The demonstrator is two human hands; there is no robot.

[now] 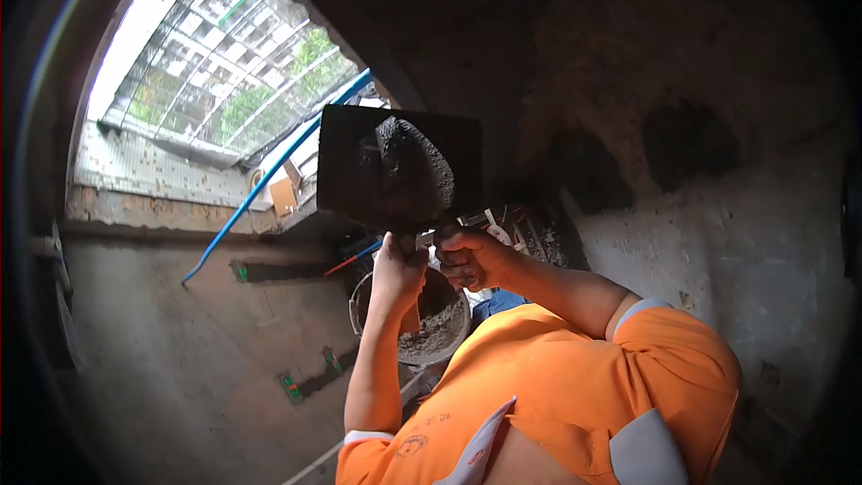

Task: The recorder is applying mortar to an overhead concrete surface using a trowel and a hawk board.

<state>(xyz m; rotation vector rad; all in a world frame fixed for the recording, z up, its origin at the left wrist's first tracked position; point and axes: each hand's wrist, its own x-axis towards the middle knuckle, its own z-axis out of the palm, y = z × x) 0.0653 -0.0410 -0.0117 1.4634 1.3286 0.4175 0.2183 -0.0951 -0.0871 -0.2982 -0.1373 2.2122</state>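
Note:
A dark square board (355, 153), apparently a plasterer's hawk, is raised in front of me with a lump of dark mortar (413, 162) on its face. My left hand (398, 277) is closed on a handle below it, with pale wood showing under the fingers. My right hand (471, 259) is closed on a dark grip just to the right; whether this belongs to the board or a separate trowel is unclear. A bucket (458, 332) of grey mix stands below my hands, partly hidden by my left arm.
A window opening (224, 81) with bars is at upper left, crossed by a blue pipe (242, 207). A grey wall surface (162, 323) has dark patched channels with green boxes (289, 386). A rough wall (646, 242) is at right, and assorted tools lie behind the bucket.

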